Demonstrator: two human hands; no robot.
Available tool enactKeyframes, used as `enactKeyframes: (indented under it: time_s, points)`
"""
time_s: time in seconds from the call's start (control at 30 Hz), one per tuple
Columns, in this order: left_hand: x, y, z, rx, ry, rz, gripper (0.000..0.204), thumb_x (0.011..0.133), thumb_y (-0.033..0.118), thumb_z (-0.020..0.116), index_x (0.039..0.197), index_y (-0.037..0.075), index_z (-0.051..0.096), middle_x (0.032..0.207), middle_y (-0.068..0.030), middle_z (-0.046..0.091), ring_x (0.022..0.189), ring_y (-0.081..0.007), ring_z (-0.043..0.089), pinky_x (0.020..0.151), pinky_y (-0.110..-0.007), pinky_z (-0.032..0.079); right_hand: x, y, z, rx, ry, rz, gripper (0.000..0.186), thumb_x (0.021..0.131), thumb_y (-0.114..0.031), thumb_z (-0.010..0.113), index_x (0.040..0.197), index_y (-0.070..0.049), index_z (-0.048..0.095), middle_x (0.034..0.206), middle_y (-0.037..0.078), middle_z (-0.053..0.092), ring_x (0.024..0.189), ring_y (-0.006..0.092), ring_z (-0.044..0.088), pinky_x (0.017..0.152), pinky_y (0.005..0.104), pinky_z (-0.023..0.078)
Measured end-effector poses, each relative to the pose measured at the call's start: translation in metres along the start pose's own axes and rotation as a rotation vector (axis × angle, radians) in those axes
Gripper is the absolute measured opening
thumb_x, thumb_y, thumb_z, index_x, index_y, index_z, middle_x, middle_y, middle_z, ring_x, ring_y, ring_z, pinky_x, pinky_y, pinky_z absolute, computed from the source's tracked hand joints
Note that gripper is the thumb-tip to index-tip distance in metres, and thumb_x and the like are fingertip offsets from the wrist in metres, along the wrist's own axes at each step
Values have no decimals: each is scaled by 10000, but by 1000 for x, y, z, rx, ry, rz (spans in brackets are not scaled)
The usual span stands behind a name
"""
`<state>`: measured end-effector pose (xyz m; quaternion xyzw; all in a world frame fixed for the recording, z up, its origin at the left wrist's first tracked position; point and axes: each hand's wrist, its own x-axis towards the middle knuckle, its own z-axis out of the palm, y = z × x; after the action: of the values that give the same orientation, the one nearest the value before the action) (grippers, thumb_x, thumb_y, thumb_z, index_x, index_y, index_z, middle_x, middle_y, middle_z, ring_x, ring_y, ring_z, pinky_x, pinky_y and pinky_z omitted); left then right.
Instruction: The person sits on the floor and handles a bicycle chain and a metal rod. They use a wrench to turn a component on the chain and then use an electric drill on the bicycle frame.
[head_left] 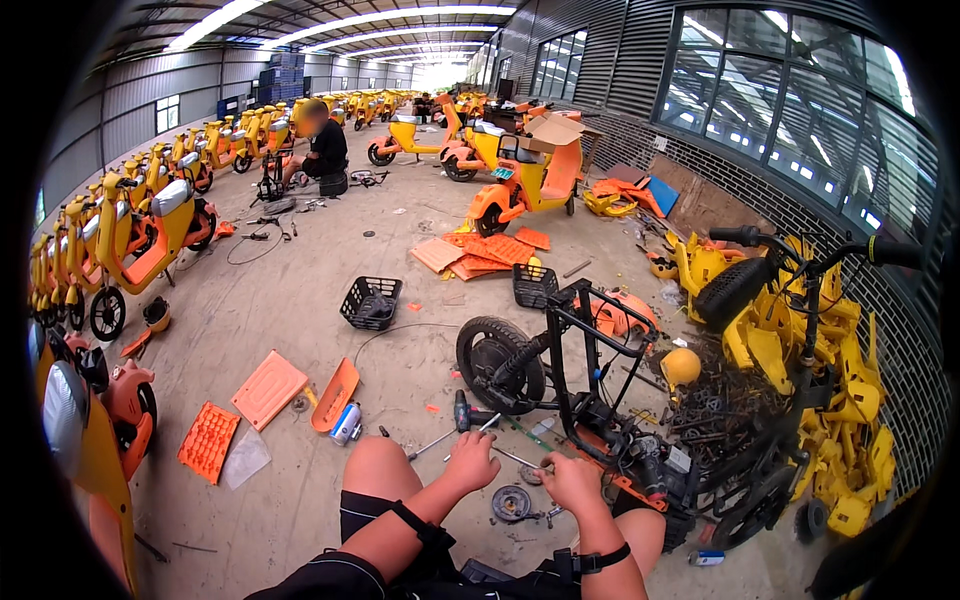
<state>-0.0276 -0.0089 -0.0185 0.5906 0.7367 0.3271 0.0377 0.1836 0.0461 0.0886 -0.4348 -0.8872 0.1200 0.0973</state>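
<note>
My left hand (472, 463) is closed, fingers curled beside slim metal tools; what it grips is unclear. My right hand (572, 485) has thumb and forefinger drawn together at the end of a metal rod (515, 458); its grip is hidden. Between and beyond them lie a drill-like tool (462, 410) and a green strip (522, 432). A round metal part (512, 503) lies below. A stripped scooter, with black frame (560, 365), rear wheel (478, 365) and handlebar (830, 255), stands at my right beside scattered bolts (715, 400).
Yellow body panels (855, 400) are heaped by the right wall. Orange panels (270, 385), a spray can (347, 423) and black baskets (370, 302) lie on the floor (260, 300). Scooters (160, 230) line the left. A seated person (328, 150) is farther back.
</note>
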Motion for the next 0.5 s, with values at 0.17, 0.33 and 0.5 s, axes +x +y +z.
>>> enactKeyframes:
  time_s: [0.17,0.33,0.5]
  points:
    - [-2,-1,-3,38,-15,40,482,776,254,669,1206,44,620,1209,-152,593,1156,-348,516,984,-469,433,-3,3,-1,123,14,33,307,820,-440,741,952,-162,729,761,106,711,766,306,694,654,428,524]
    - [-1,3,-2,29,3,38,414,793,222,652,1176,66,645,1197,-123,598,1174,-326,505,984,-474,417,-4,1,-8,198,-6,91,315,797,-435,764,933,-152,737,775,97,719,771,298,697,672,412,527]
    - [-1,3,-2,58,-64,96,313,839,171,597,1134,95,667,1220,-129,596,1243,-360,469,1045,-518,355,-8,-1,-16,268,-24,109,316,780,-410,788,932,-137,739,768,94,722,767,293,700,666,402,527]
